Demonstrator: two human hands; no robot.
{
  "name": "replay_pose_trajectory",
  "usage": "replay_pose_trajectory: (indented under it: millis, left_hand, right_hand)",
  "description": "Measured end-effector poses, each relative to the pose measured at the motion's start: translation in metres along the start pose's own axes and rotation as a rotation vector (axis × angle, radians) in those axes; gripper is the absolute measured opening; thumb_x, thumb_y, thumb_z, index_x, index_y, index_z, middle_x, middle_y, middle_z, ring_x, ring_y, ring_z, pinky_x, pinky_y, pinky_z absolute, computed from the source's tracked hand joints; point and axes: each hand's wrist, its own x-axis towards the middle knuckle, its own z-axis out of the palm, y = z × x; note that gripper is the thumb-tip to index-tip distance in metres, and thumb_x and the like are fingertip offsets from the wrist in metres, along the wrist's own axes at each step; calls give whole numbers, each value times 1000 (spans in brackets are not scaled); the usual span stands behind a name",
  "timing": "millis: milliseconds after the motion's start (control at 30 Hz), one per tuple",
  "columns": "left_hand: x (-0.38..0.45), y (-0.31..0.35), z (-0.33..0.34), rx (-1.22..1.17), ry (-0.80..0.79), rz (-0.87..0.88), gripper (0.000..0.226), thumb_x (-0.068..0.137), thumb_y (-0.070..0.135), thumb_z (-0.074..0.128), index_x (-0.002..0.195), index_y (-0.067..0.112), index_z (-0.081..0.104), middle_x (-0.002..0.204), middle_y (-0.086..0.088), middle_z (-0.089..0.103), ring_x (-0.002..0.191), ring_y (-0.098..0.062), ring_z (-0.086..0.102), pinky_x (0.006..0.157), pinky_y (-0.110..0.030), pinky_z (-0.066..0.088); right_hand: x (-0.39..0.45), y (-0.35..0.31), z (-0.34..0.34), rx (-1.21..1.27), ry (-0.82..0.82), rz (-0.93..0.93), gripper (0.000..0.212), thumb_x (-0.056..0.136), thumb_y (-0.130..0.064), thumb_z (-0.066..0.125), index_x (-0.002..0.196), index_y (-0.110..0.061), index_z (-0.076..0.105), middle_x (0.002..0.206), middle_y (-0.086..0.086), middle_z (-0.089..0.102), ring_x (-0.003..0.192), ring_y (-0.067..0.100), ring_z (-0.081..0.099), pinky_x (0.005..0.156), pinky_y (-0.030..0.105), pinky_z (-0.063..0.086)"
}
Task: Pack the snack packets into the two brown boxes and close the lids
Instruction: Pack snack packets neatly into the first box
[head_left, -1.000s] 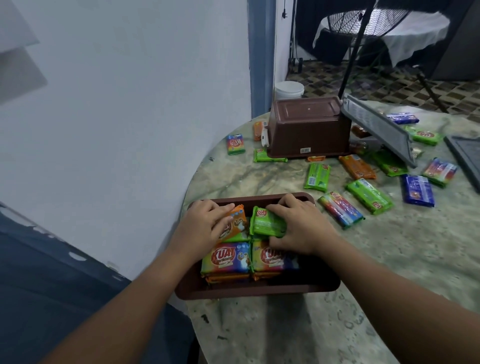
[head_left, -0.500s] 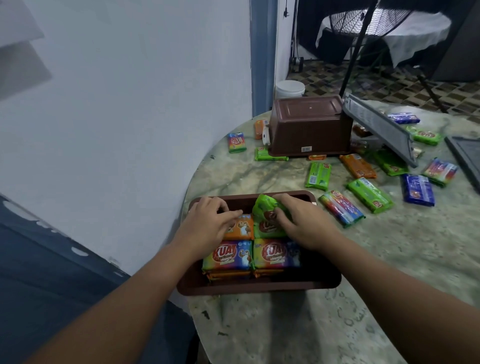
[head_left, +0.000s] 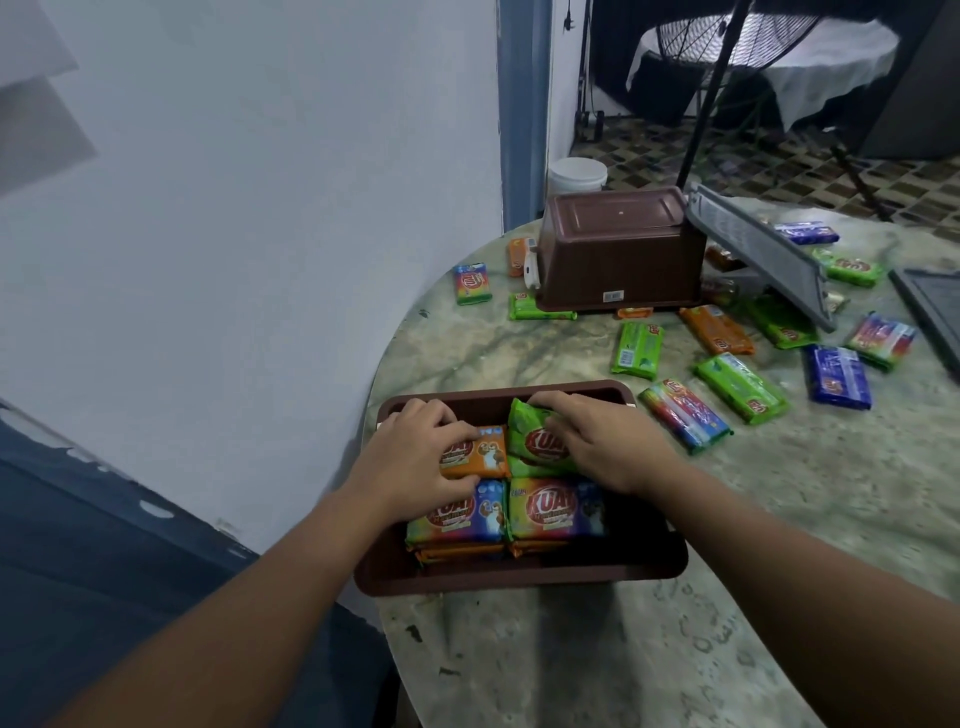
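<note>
Green packet (head_left: 535, 441) under right grip (head_left: 602, 447) in box (head_left: 519, 577).

Two brown plastic boxes stand on the marbled counter (head_left: 727, 519): an open one near (head_left: 519, 574), an upturned one far (head_left: 618, 249). Two grey lids lie at right (head_left: 763, 249) (head_left: 930, 306). In the open box four packets show on top: one orange (head_left: 480, 452), one green (head_left: 535, 441), two rainbow-coloured (head_left: 457, 514) (head_left: 556, 506). Two hands (head_left: 410, 457) (head_left: 608, 441) rest on them. Loose on the counter, at least five green, three orange, three rainbow and two blue packets show.
</note>
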Motion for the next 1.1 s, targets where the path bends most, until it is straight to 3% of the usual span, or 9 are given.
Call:
replay_pose_trajectory:
  millis: [200,333,633,733,833,900,967,1033,1100]
  left_hand:
    - [-1,1,-1,-10,-8,-12,64,75,68,61,133,41,61,114,18,48,109,-6,41,97,-33,41]
    - [-1,2,-2,0,-12,-13,64,74,67,61,133,41,60,115,18,48,109,-6,41,97,-33,41]
    - [-2,3,-1,5,35,11,61,76,67,61,130,38,64,113,17,50,111,-8,42,99,-37,44]
    - [-3,7,0,-15,167,-11,58,81,65,60,127,31,65,113,11,50,111,-12,42,98,-37,42]
    - [-3,8,0,46,334,-201,54,86,57,61,127,22,60,116,0,48,111,-22,41,96,-39,42]
    - [-3,7,1,88,374,-400,55,88,53,63,126,14,56,119,-9,47,112,-29,41,94,-43,43]
    - [-2,6,1,68,320,-586,60,89,55,62,127,10,51,122,-15,47,113,-35,43,92,-46,43]
    - [2,3,1,-44,210,-696,61,93,59,55,128,10,45,124,-18,49,114,-37,49,89,-47,48]
    - [6,-3,4,-168,126,-721,57,97,59,49,128,11,40,121,-17,55,107,-37,58,79,-45,52]
  right_hand:
    - [2,4,2,-51,54,-48,42,105,-52,41,146,-47,46,121,-14,52,114,12,53,91,37,47]
    - [0,3,1,-129,1,-68,67,89,-75,53,149,-46,40,136,-12,52,126,14,47,100,36,42]
    - [0,-1,1,-217,-60,-142,59,93,-72,48,146,-48,48,140,-18,50,129,12,40,108,36,32]
    - [-7,-3,1,-130,193,-23,54,92,-67,54,135,-35,57,127,-7,51,121,16,43,103,35,38]
    - [-13,0,5,-20,472,277,51,93,-52,63,132,-22,52,125,6,48,118,26,44,99,39,40]
    - [-11,8,7,155,411,511,53,94,-48,62,134,-18,44,131,12,46,120,33,48,98,46,45]
    - [-7,13,5,274,235,658,39,97,-44,56,124,-19,44,123,11,55,106,34,57,86,46,51]
    - [-3,15,3,260,149,672,21,101,-36,50,113,-20,44,103,8,61,88,32,56,74,42,48]
    - [-3,16,3,252,162,652,14,102,-32,47,110,-23,42,96,6,62,85,31,57,72,42,48]
